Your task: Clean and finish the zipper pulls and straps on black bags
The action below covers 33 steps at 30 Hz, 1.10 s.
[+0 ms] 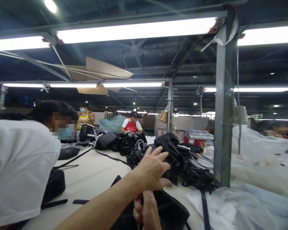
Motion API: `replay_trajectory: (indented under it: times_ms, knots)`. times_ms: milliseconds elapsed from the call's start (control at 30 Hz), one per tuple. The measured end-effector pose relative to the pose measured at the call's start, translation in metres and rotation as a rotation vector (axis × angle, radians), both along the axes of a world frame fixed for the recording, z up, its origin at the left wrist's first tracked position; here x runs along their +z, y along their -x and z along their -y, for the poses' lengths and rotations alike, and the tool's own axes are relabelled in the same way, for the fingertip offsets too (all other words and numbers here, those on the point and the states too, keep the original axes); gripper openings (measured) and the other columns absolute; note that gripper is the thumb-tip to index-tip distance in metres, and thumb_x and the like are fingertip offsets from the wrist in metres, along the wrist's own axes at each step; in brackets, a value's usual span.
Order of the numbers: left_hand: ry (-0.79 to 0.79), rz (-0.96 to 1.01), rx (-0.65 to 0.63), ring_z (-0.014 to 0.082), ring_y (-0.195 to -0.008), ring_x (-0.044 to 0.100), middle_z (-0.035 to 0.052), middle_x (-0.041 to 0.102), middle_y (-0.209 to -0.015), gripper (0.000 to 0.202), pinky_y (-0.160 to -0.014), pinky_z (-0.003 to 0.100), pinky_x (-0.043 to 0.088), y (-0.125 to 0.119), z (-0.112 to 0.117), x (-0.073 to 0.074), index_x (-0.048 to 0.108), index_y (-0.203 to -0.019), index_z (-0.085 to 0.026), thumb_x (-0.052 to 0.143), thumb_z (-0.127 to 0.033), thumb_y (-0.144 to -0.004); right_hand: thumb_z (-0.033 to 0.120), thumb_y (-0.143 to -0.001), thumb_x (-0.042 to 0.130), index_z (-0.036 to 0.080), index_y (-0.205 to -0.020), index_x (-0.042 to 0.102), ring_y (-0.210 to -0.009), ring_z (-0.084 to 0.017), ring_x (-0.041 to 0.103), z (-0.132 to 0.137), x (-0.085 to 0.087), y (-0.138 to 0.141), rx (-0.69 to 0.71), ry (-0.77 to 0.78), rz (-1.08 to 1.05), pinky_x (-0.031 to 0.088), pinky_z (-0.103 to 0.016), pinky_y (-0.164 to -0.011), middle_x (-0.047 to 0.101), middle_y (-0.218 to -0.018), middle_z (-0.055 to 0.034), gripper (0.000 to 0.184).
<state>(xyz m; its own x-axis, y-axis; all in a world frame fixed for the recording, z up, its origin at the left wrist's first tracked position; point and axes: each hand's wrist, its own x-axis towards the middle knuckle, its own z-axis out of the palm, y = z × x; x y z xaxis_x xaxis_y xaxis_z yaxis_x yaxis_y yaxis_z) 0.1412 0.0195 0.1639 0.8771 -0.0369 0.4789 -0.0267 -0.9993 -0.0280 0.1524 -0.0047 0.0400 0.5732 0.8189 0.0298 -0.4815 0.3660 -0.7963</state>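
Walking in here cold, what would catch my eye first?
The left hand, fingers spread, lies on a heap of black bags mid-table, while the right hand below grips another black bag. A bright tube light glares overhead, and a person's white sleeve fills the left edge.

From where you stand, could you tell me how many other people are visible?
4: a person in white close on the left, a person in yellow and a person in a red apron far back, a person at far right. Others may be hidden.
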Motion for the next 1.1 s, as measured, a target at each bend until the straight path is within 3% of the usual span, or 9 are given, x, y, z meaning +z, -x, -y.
replay_trajectory:
  times_ms: [100,200,267,367,467,633,733,933,1100]
  knots:
    - [0.111,0.075,0.128,0.0278,-0.138,0.036,0.0080,0.058,-0.138,0.036,-0.117,0.051,0.014,0.011,-0.029,0.003,0.072,-0.101,-0.022,0.049,-0.004,-0.079,0.078,-0.040,0.073,0.019,-0.058,0.050,-0.027,0.002,0.019,0.004,0.008,0.001,0.025,0.020,-0.013,0.011,-0.014,-0.028,0.046,-0.044,0.0100,0.066]
    - [0.257,0.126,0.288,0.0306,-0.124,0.051,0.0166,0.058,-0.134,0.040,-0.103,0.047,0.037,0.026,-0.054,-0.005,0.066,-0.114,-0.015,0.046,-0.008,-0.080,0.081,-0.033,0.073,0.018,-0.057,0.052,-0.026,0.002,0.021,0.006,0.011,0.003,0.032,0.023,-0.011,0.013,-0.014,-0.027,0.048,-0.043,0.0094,0.071]
    - [0.387,0.103,0.376,0.0292,-0.089,0.064,0.0145,0.070,-0.092,0.027,-0.079,0.041,0.049,0.034,-0.065,-0.016,0.071,-0.089,-0.011,0.047,-0.024,-0.084,0.082,-0.032,0.073,0.019,-0.057,0.052,-0.025,0.001,0.022,0.003,0.008,0.003,0.038,0.020,-0.001,0.013,-0.014,-0.026,0.046,-0.040,0.0100,0.071]
    - [0.573,0.042,0.362,0.0162,-0.052,0.053,-0.0014,0.052,-0.051,0.027,-0.052,0.026,0.042,0.040,-0.072,-0.035,0.059,-0.056,-0.016,0.054,-0.030,-0.078,0.086,-0.038,0.068,0.020,-0.055,0.051,-0.024,0.000,0.019,-0.004,-0.003,0.001,0.051,0.041,0.024,0.013,-0.014,-0.025,0.031,-0.029,0.0136,0.070]
    - [0.698,0.108,0.273,0.0122,-0.054,0.051,-0.0038,0.053,-0.057,0.012,-0.052,0.022,0.041,0.042,-0.071,-0.051,0.060,-0.066,-0.015,0.053,-0.020,-0.073,0.085,-0.042,0.067,0.019,-0.066,0.056,-0.024,0.001,0.018,-0.004,-0.011,-0.005,0.067,0.038,0.044,0.014,-0.013,-0.025,0.038,-0.032,0.0129,0.071]
    - [0.730,0.271,0.160,0.0144,-0.069,0.054,0.0014,0.060,-0.073,0.014,-0.064,0.024,0.044,0.055,-0.061,-0.062,0.067,-0.080,-0.014,0.054,-0.017,-0.074,0.081,-0.040,0.071,0.016,-0.074,0.056,-0.032,-0.007,0.048,0.014,-0.001,-0.002,0.202,0.128,0.188,0.030,-0.016,-0.026,0.063,-0.051,0.0014,0.075]
    - [0.658,0.327,0.104,0.0161,-0.076,0.056,0.0035,0.061,-0.082,0.016,-0.070,0.026,0.044,0.064,-0.053,-0.063,0.070,-0.079,-0.017,0.054,-0.015,-0.077,0.073,-0.055,0.070,0.017,-0.075,0.054,-0.042,-0.012,0.060,0.022,0.006,0.010,0.364,0.228,0.246,0.043,-0.018,-0.036,0.067,-0.055,-0.0014,0.062]
    - [0.471,0.307,0.004,0.0167,-0.081,0.056,0.0039,0.061,-0.086,0.025,-0.075,0.027,0.042,0.059,-0.028,-0.039,0.075,-0.081,-0.022,0.051,-0.014,-0.085,0.050,-0.070,0.071,0.014,-0.087,0.060,-0.058,-0.016,0.068,0.028,0.008,0.020,0.574,0.100,0.239,0.054,-0.026,-0.051,0.072,-0.073,-0.0046,0.042]
    - [0.476,0.350,-0.098,0.0161,-0.084,0.057,0.0055,0.060,-0.090,0.026,-0.075,0.025,0.045,0.066,-0.015,-0.030,0.074,-0.084,-0.018,0.049,-0.011,-0.086,0.057,-0.069,0.074,0.014,-0.084,0.063,-0.060,-0.014,0.066,0.037,0.008,-0.001,0.491,0.089,0.213,0.051,-0.020,-0.046,0.071,-0.074,-0.0045,0.047]
